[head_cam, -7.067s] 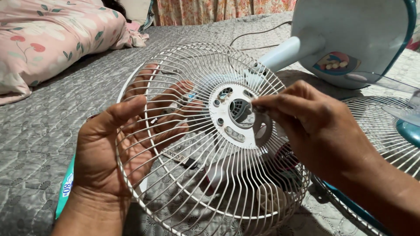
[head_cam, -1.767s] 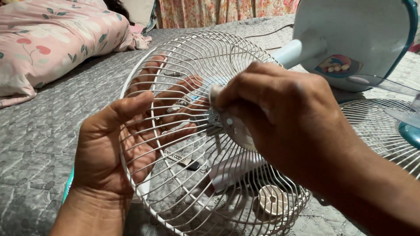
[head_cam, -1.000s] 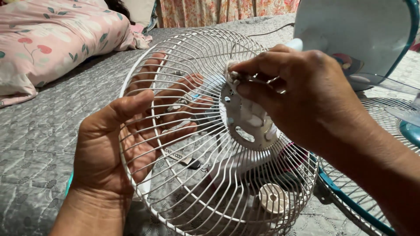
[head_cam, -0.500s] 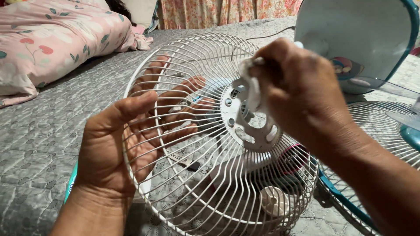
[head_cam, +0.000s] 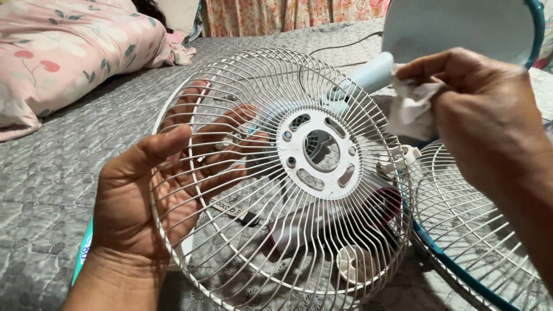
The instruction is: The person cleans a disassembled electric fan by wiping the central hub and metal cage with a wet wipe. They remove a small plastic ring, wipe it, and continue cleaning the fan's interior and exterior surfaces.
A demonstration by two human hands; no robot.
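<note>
My left hand (head_cam: pixel 144 201) holds a round white wire fan grille (head_cam: pixel 276 103) upright by its left rim, thumb in front and fingers behind the wires. The grille has a white plastic centre plate (head_cam: pixel 319 151) with slots and a middle hole. My right hand (head_cam: pixel 484 115) is up at the grille's upper right, off the centre plate, pinching a crumpled white cloth (head_cam: pixel 410 109).
A pale blue fan base with a teal edge (head_cam: pixel 461 26) stands at the back right. A second grille with a teal rim (head_cam: pixel 478 230) lies at the right. A pink floral pillow (head_cam: pixel 69 52) lies at the left on the grey quilted bedspread (head_cam: pixel 46 190). A cable (head_cam: pixel 345 45) runs behind.
My right hand with the cloth has lifted off the grille's centre plate and moved up and to the right. The left hand keeps the grille where it was.
</note>
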